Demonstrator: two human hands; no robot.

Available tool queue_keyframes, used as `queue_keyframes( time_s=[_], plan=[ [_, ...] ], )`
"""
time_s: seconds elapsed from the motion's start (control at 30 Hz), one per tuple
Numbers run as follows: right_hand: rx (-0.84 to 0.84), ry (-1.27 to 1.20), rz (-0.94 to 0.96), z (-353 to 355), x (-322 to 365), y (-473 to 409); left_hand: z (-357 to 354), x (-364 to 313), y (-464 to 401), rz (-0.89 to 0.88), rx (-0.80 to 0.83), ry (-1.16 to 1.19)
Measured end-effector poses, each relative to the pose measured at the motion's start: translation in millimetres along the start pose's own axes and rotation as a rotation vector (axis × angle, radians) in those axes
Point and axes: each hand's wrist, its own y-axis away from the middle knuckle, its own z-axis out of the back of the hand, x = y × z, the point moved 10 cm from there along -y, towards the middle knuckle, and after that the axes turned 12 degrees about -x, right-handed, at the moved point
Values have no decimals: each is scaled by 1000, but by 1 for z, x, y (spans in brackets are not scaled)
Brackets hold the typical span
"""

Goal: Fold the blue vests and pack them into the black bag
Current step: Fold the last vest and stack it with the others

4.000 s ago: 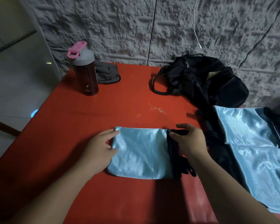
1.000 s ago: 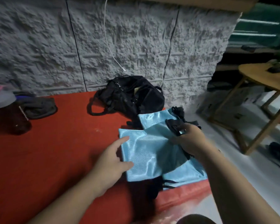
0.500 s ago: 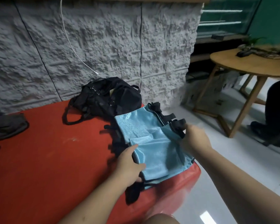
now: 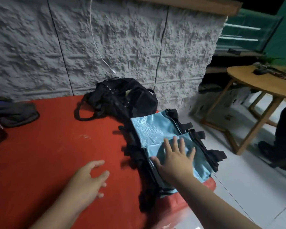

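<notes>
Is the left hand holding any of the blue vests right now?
No. The left hand hovers open over the red table, while the right hand presses flat on the folded blue vests.

Your right hand [image 4: 175, 160] lies flat, fingers spread, on the stack of folded blue vests [image 4: 157, 134] at the red table's [image 4: 48, 156] corner. Your left hand [image 4: 87, 180] hovers relaxed beside it. The black bag [image 4: 122, 98] sits behind.

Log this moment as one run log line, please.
stage: stacking | right hand: flat on folded blue vests | left hand: open, above red table | black bag: unpacked
</notes>
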Motion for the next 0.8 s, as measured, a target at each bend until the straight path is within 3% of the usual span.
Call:
queue_keyframes(
  time_s=[0.13, 0.23, 0.33, 0.47, 0.67, 0.8],
  plan=[
    [106, -23, -56, -17, -8, 7, -2, -11, -9, -18, 84, -4],
    [14, -39, -69, 9, 6, -7, 6, -18, -22, -24, 84, -14],
    [-95, -171, 33, 39, 62, -39, 13, -29, -43, -68, 69, -3],
    [-108, -316, 100, 42, 146, -94, 28, -42, -73, -83, 3, 158],
    [-34, -111, 195, -9, 210, -178, 74, -47, -103, -131, -205, 229],
    [164, 94, 100, -56, 218, -204, 94, -45, -110, -79, -254, 271]
  ],
)
